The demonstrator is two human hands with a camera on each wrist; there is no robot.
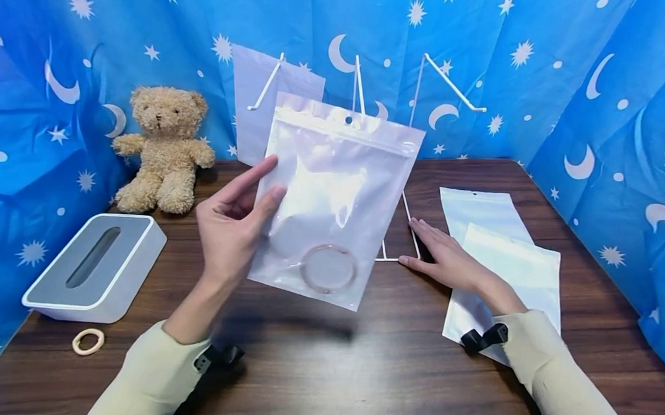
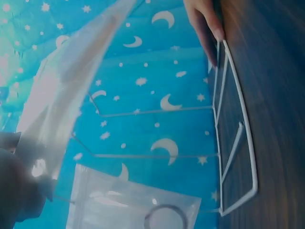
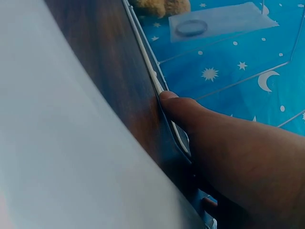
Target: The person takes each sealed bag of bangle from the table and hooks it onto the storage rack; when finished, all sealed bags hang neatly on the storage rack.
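My left hand [image 1: 227, 230] pinches the left edge of a white, clear-fronted zip bag [image 1: 315, 189] between thumb and fingers, holding it tilted in the air. A thin round ring [image 1: 328, 268] shows near the bag's bottom; a small hole is in its top strip. Behind it stands a white wire rack [image 1: 455, 86] with hooked arms. Another zip bag [image 1: 255, 105] hangs at its left arm; a ring shows inside it in the left wrist view. With fingers extended, my right hand [image 1: 452, 258] rests against the right side of the rack's base. The held bag partly hides the rack.
Two flat white bags [image 1: 514, 274] lie overlapping under my right forearm. To the left are a grey-topped tissue box [image 1: 144, 240], a wooden ring [image 1: 88, 342] and a teddy bear [image 1: 165, 140]. A blue star-and-moon curtain [image 1: 578, 85] borders the wooden table [image 1: 295, 382].
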